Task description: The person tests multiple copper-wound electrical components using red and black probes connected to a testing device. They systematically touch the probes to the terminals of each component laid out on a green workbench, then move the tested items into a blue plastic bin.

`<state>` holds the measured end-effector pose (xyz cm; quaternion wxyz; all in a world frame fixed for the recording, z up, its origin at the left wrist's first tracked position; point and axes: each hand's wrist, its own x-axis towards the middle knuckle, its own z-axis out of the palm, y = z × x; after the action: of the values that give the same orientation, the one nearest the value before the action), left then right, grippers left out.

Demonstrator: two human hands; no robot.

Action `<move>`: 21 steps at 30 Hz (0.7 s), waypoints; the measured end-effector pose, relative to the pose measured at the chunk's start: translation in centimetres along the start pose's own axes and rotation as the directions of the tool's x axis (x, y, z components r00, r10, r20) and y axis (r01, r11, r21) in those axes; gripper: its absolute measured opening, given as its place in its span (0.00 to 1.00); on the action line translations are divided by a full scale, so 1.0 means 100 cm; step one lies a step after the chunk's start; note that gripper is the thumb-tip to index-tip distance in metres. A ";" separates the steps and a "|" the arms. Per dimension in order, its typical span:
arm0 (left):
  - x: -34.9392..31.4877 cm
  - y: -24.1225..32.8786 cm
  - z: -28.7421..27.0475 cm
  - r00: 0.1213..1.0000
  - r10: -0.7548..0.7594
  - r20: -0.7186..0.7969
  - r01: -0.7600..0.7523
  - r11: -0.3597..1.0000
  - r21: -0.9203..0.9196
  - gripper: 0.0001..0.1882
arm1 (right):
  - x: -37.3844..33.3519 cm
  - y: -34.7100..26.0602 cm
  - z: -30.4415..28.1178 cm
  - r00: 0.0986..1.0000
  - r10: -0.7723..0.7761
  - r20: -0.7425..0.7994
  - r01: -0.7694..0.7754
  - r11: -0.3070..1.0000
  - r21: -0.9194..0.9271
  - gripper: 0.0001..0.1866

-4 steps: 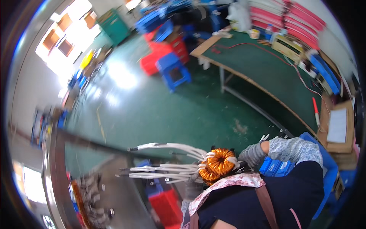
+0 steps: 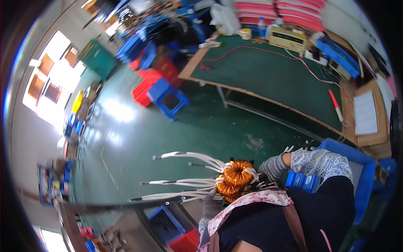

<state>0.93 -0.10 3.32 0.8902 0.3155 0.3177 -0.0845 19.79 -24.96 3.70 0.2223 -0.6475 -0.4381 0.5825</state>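
Note:
A pair of ring-shaped copper-wire coils (image 2: 238,173) is held up close in front of my body, one ring overlapping the other. Long white sleeved leads (image 2: 184,182) with dark ends stick out from them to the left. My right hand (image 2: 272,169), in a grey knitted glove, grips the coils' right side, its fingertips hidden behind. Below the leads' root, my left hand (image 2: 212,202) is closed on the coils' lower left, also gloved and partly covered by the leads and the floral apron (image 2: 252,199).
Ahead right stands a green-topped table (image 2: 268,80) with a red cable and a red-and-white pen-like tool (image 2: 336,106). A blue bin (image 2: 363,176) is beside my right arm. A blue stool (image 2: 168,96) stands by red crates (image 2: 145,92). At lower left is a metal-edged bench (image 2: 67,218).
My view has turned right, so the table, stool and crates sit further left and the left bench has dropped lower. The coils stay in my hands; their leads have swayed slightly.

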 end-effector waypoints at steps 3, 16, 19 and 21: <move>0.163 -0.009 0.086 0.979 -0.054 0.199 0.035 0.994 0.099 0.19 | -0.100 0.050 -0.090 0.965 0.132 -0.226 -0.115 0.989 0.091 0.16; 0.465 -0.007 0.342 0.701 -0.494 0.514 0.393 0.869 0.300 0.15 | -0.225 0.213 -0.254 0.717 0.520 -0.464 -0.192 0.787 0.586 0.15; 0.568 -0.034 0.369 0.534 -0.551 0.641 0.506 0.816 0.279 0.13 | -0.241 0.289 -0.296 0.659 0.556 -0.507 -0.186 0.773 0.606 0.15; 0.608 -0.061 0.394 0.651 -0.577 0.493 0.455 0.817 0.355 0.11 | -0.246 0.335 -0.315 0.646 0.584 -0.492 -0.267 0.777 0.570 0.16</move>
<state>66.68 -26.09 -13.80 0.8450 0.2573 0.0973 -0.4586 61.58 -55.56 -2.25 0.3534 -0.8237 -0.0172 0.4431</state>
